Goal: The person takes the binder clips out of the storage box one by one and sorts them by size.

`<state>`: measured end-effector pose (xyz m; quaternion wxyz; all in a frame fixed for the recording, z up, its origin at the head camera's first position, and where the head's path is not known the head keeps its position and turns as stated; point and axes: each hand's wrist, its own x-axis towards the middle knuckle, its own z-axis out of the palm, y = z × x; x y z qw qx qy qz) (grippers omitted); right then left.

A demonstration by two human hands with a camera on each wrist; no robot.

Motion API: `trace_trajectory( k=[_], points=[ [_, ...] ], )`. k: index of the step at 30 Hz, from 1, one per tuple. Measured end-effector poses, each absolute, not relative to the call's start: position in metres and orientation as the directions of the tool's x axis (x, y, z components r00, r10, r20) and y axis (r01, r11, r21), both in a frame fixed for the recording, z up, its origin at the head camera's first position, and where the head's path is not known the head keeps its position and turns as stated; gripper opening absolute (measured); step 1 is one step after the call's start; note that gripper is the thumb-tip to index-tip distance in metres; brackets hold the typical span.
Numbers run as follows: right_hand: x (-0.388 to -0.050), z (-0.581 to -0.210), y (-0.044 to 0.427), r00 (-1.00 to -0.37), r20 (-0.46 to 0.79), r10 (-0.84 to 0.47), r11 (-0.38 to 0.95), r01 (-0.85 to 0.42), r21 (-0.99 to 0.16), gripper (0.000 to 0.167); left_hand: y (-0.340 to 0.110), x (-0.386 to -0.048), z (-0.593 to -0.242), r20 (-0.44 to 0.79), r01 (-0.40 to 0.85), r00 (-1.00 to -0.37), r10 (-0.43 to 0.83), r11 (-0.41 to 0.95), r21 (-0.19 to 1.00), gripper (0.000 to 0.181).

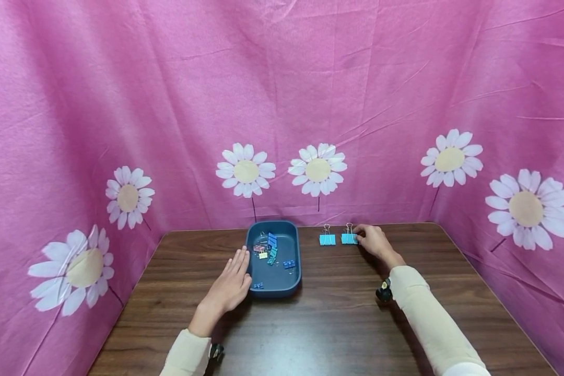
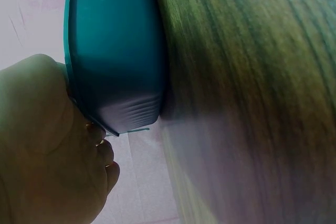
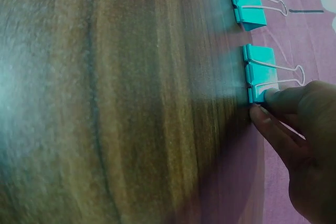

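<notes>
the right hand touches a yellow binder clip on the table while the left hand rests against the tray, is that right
The color is wrong: the right wrist view shows the right hand touching a turquoise binder clip on the table, while the left hand rests against the tray.

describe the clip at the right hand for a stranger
On the table, look right of the dark blue tray, near the far edge. Two turquoise binder clips sit side by side; yours is the clip farther from the tray, pinched by the right hand.
</notes>
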<state>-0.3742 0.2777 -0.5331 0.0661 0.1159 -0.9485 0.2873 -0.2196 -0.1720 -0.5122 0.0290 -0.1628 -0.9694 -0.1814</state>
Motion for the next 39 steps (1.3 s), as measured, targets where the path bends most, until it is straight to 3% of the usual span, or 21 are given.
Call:
trace_trajectory(
  k=[27,39],
  points=[
    [-0.373,-0.536,0.278,-0.958,0.219,-0.185,0.794,-0.277,-0.542,0.024,-0.172,-0.22,-0.509,0.083,0.307,-0.951,0.297,0.884,0.352,0.065],
    [-0.375,-0.525,0.272,-0.952,0.279,-0.124,0.792,-0.265,-0.55,0.013,-0.173,-0.22,-0.51,0.072,0.298,-0.954,0.292,0.885,0.358,0.064]
  ],
)
